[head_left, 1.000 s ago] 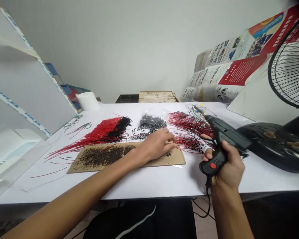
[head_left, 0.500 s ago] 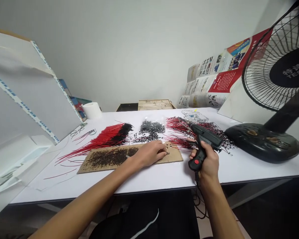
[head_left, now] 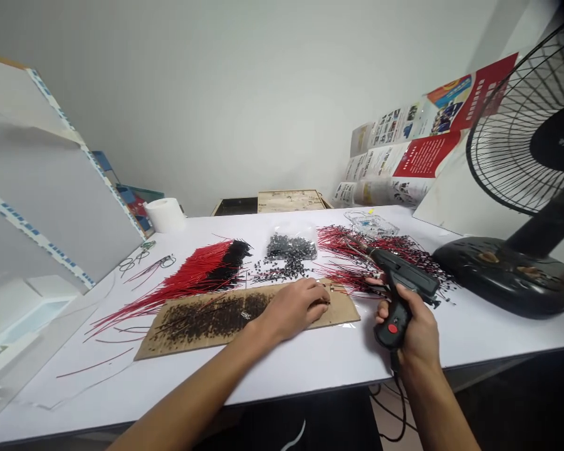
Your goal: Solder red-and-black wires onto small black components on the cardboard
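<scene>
Two hands: the left hand (head_left: 294,307) rests on a cardboard sheet (head_left: 341,313), and the right hand (head_left: 416,326) is just right of that sheet, above the white table (head_left: 310,376).
Left fingers: the fingers (head_left: 316,302) are bunched together, tips down at the sheet's right end; whether they pinch a small part cannot be told.
Right fingers: the fingers (head_left: 416,307) are clamped around the grip of a black soldering gun (head_left: 404,269).
Soldering gun: it is held upright in the right hand, with its red button facing the person and its metal tip pointing toward the table's far edge, above a spread of red wires (head_left: 352,244).
Cardboard sheet: it lies near the table's front edge, thickly covered with tiny black components (head_left: 211,319) on its left part.
Far side: a bundle of red-and-black wires (head_left: 202,275) lies left, a plastic bag of black components (head_left: 291,247) lies centre, and a clear tray (head_left: 371,223) lies right.
Right edge: a black desk fan (head_left: 502,269) stands beside the red wires.
</scene>
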### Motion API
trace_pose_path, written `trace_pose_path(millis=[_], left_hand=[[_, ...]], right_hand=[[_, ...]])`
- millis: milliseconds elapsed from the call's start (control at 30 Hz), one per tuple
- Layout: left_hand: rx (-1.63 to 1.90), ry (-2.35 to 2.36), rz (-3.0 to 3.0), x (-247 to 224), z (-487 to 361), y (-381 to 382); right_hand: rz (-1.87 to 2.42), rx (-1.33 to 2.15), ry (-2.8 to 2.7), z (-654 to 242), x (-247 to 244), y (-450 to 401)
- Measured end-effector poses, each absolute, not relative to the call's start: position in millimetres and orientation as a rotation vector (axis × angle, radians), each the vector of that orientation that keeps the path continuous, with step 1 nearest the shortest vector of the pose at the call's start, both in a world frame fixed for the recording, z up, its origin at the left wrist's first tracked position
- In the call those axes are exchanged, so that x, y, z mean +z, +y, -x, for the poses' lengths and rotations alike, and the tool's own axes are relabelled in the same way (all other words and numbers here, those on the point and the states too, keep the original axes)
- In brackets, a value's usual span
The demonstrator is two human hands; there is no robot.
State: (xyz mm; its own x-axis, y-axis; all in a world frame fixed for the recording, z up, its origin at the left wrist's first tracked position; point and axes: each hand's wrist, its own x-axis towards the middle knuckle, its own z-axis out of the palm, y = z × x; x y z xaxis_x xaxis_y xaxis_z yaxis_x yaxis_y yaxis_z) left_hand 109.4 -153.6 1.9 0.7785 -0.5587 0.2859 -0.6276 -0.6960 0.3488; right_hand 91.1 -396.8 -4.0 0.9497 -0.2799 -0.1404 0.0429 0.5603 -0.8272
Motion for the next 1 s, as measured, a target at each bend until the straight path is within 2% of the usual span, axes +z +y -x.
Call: trace_pose_path(millis=[1000], left_hand=[[0.245,-0.795,-2.553,10.0,-88.6,-81.5]], right_hand=[[0.961,-0.184,0.303,-92.3,2.2,-397.3]])
